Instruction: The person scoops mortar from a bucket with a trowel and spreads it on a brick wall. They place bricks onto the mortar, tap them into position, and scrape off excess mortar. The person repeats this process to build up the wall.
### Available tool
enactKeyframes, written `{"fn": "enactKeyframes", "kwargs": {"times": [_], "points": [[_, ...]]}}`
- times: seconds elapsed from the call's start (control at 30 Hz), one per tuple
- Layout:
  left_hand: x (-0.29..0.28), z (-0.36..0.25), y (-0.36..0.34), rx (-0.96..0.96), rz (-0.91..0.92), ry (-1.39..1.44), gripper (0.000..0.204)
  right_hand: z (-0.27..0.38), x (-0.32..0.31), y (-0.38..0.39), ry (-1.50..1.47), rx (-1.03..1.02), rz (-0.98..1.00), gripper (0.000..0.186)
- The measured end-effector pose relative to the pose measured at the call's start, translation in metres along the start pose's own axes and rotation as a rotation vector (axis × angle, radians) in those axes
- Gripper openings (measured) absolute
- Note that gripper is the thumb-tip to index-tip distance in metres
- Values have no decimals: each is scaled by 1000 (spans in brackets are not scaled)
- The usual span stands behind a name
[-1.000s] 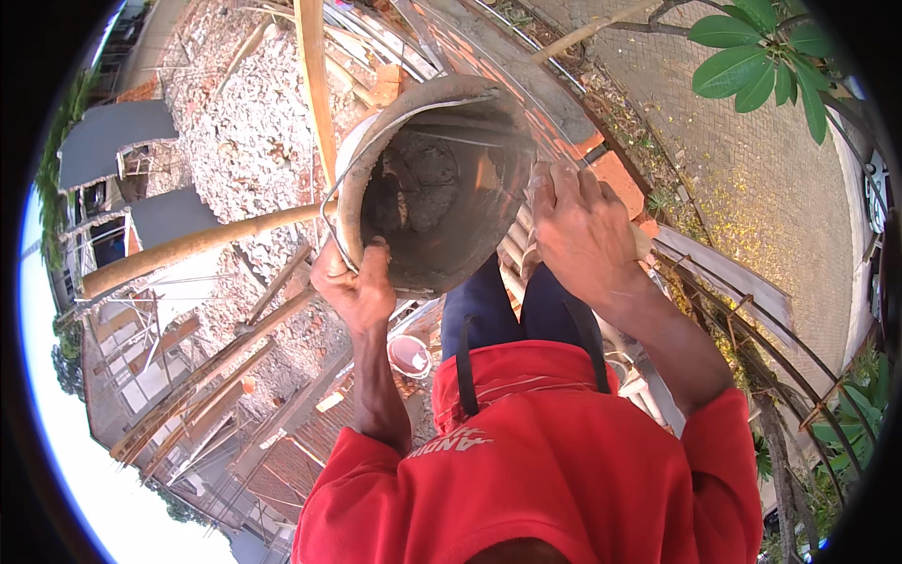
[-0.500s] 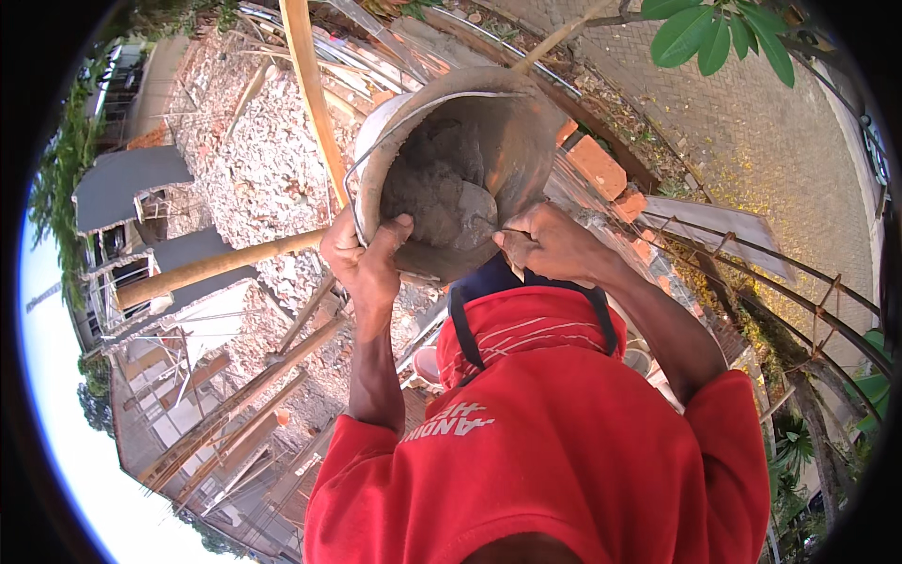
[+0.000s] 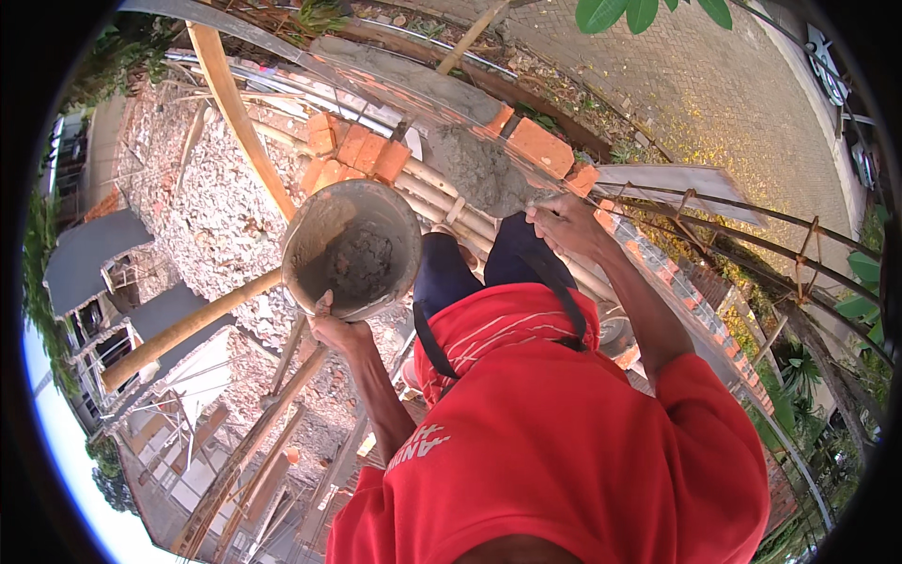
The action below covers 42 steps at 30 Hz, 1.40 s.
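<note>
My left hand (image 3: 340,327) grips the near rim of a round, mortar-caked bucket (image 3: 398,224), thumb over the edge. The bucket is tilted so its mouth faces me, with wet grey mortar (image 3: 360,263) in its bottom. My right hand (image 3: 567,224) is closed on the handle end of a trowel, in front of my right knee. A large grey lump of mortar (image 3: 481,171) lies just beyond that hand and hides the trowel's blade. The lump overlaps the near edge of the brick wall, where more mortar (image 3: 404,77) is spread.
Orange bricks (image 3: 355,150) are stacked beyond the bucket, and another brick (image 3: 540,148) sits on the wall at right. Wooden poles (image 3: 193,324) cross at left above rubble (image 3: 178,188). Tied steel bars (image 3: 752,244) stick out at right, beside a paved road (image 3: 658,66).
The bucket has moved left and lower in my left hand. My right hand has drawn the trowel out of it, bringing a load of mortar over to the wall.
</note>
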<state>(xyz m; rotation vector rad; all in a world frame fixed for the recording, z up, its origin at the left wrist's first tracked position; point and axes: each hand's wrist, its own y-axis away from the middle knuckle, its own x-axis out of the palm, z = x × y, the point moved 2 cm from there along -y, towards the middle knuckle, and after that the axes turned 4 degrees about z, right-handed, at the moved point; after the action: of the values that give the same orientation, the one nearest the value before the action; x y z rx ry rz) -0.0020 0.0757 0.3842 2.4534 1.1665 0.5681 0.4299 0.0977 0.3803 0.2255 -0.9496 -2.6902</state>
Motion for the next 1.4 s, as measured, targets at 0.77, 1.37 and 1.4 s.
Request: {"fn": "enactKeyframes", "kwargs": {"times": [0.77,1.37,1.4], "points": [[-345,5,19,-360,-929,-480,46,-44,-47,-68,861,165,-679,37],[-292,11,9,-557,-799,-336,41,-55,-14,-48,944,172,-795,30],[-296,11,3,-552,-801,-321,41,-44,-17,-63,924,138,-819,29]]}}
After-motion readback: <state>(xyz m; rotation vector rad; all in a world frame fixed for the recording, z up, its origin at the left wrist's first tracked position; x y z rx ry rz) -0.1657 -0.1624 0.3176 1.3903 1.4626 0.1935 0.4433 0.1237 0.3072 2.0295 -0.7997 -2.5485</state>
